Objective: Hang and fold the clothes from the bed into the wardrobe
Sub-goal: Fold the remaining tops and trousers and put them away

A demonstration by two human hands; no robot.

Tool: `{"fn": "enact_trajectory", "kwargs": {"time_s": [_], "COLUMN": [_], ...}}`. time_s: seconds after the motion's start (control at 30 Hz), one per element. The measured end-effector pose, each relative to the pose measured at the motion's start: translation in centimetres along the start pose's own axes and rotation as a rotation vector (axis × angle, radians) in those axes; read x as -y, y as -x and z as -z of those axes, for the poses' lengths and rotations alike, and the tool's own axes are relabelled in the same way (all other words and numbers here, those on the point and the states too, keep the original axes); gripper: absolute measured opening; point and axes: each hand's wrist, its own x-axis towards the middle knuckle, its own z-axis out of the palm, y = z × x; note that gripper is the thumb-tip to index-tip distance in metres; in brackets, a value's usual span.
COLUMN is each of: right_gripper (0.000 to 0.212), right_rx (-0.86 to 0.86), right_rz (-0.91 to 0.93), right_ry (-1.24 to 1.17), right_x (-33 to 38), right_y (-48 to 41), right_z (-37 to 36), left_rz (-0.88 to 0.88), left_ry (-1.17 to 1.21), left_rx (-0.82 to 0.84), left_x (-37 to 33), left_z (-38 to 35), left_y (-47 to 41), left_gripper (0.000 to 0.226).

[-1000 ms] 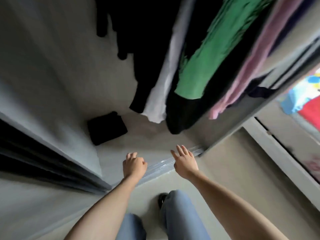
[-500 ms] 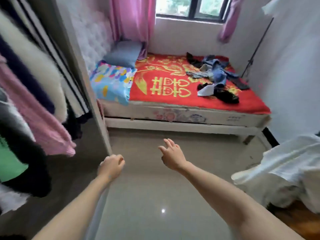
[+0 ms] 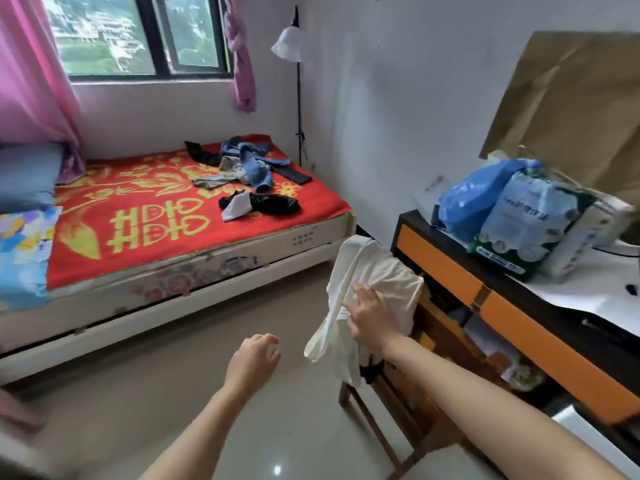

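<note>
- Clothes (image 3: 246, 169) lie in a loose, crumpled heap on the bed (image 3: 180, 271), toward 12 o'clock from the hands: faded blue denim, grey knit pieces and flat black strips tangled together.
- Just nearer, a black garment with a white patch (image 3: 258, 205) lies apart from the main heap, soft and bunched.
- Under them a red blanket (image 3: 145, 223) with a woven yellow pattern covers the mattress; its surface looks towel-like and flat.
- A cream garment (image 3: 367, 271) is draped over the back of a wooden chair (image 3: 377, 424) at about 2 o'clock, thin, smooth and folding into long hanging pleats.
- The right hand (image 3: 372, 318) presses flat against this cream cloth, fingers spread apart, palm on the fabric; no pinch of the cloth is visible.
- The left hand (image 3: 252, 363) hovers over the glossy beige floor (image 3: 173, 393) at 11 o'clock, fingers curled loosely inward, with nothing in it.
- At 3 o'clock stands a desk (image 3: 485, 296) with orange panels and black edging, bearing a crinkled blue plastic bag (image 3: 474, 199) and a glossy printed pack (image 3: 533, 223).
- Pink curtains (image 3: 31, 74) hang beside the window (image 3: 138, 32) at 10 o'clock.
</note>
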Motion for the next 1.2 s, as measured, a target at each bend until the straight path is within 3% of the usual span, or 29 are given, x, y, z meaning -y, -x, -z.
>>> {"fn": "enact_trajectory", "kwargs": {"time_s": [0.23,0.4,0.57,0.7,0.97,1.0,1.1,1.2], "right_gripper": [0.055,0.074,0.072,0.055,0.062,0.067,0.096,0.1], "right_rx": [0.0,0.082,0.062,0.108,0.259,0.243,0.246,0.239], "right_rz": [-0.165,-0.282,-0.323,-0.337,-0.533,-0.546,-0.561,-0.567], "right_ry": [0.022,-0.001,0.028,-0.038,0.022,0.066,0.17,0.216], "right_x": [-7.5,-9.3,-9.3,-8.6,-8.9,-9.0,-9.4,-9.6], "right_y": [3.5,3.5,1.2,-2.3,-6.7,-6.2,-4.4,-3.2], "right_z": [1.4,0.4,0.2,0.9,-0.5,-0.7,-0.5,-0.2], "left_rz": [-0.218,-0.245,-0.229,-0.221,-0.251,-0.261,-0.284,-0.405], "left_ry": [0.109,0.136,0.181,0.202,0.122,0.089,0.042,-0.124], "left_rx": [0.028,0.058,0.064,0.08,0.317,0.344,0.327,0.268], "left_x": [-9.2,-12.3,-13.4,-13.7,-14.9,-15.2,-15.9,-15.9], "left_z": [-3.7,-4.4,-4.9,-4.6,-4.6,-5.1,-5.9,-5.9], "left_y": [-2.6,-5.4,-9.1,-13.5,-21.4,-21.6,-21.0,-20.7], "left_gripper": [0.035,0.038,0.042,0.049,0.087,0.081,0.03,0.043]}}
